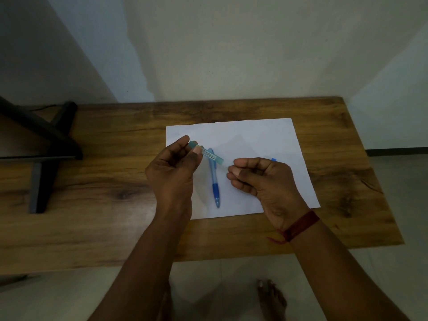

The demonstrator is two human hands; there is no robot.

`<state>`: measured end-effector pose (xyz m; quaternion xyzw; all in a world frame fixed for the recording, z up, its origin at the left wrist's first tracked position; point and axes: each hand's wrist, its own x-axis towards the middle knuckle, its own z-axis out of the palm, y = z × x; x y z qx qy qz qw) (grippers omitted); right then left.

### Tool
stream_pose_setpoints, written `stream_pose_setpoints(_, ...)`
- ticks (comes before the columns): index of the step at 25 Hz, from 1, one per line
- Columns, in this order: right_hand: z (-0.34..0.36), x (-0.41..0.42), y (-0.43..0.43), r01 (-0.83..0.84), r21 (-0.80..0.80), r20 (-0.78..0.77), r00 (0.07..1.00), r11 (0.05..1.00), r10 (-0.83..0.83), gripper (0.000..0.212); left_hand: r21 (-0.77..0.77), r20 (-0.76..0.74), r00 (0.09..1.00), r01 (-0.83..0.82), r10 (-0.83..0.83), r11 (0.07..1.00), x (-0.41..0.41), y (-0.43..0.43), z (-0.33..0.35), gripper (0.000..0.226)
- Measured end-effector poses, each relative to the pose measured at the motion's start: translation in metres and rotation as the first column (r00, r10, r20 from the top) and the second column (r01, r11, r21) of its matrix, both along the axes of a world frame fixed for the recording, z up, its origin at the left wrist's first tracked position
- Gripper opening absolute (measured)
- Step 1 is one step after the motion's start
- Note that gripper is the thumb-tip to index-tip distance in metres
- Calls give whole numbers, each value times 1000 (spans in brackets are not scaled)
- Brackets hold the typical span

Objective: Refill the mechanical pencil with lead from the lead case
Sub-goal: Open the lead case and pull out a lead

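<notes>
Seen from the head camera, the left hand (171, 167) pinches a slim translucent teal lead case (210, 155) with a white printed label. It holds the case between thumb and fingertips above the sheet, the free end slanting down towards the right hand (257, 177). That hand has its fingers curled in, thumb meeting the fingertips; whether it pinches anything I cannot tell (too fine to make out in this dim light). A red thread band (301, 224) circles its wrist.

The translucent blue mechanical pencil (214, 179), with a darker blue grip, lies flat on a white sheet of paper (266, 137) between the two hands, tip towards the person. A small blue piece (273, 159) peeks out just behind the right hand.

The sheet rests on a brown wood-grain bench (104, 205), with a black angled stand (46, 144) at its left end. Behind is a plain pale wall (231, 54). Below are a pale floor (220, 286) and a bare foot (271, 297).
</notes>
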<state>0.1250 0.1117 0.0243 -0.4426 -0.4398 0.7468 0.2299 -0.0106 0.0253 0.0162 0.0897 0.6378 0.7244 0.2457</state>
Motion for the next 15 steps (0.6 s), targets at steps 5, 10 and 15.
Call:
stream_pose_setpoints(5,-2,-6,-3,-86,538,320,941,839,-109,24,4,38,999,-20,20,1000,-3,-1,-2,25)
stream_pose_setpoints(10,-5,-12,-13,-171,764,396,886,622,-242,27,3,59,998,-26,26,1000,-8,-5,-3,25)
stream_pose_setpoints(15,-8,-18,-19,-149,810,368,883,567,-293,25,25,107,993,-57,54,998,-13,-8,-5,24)
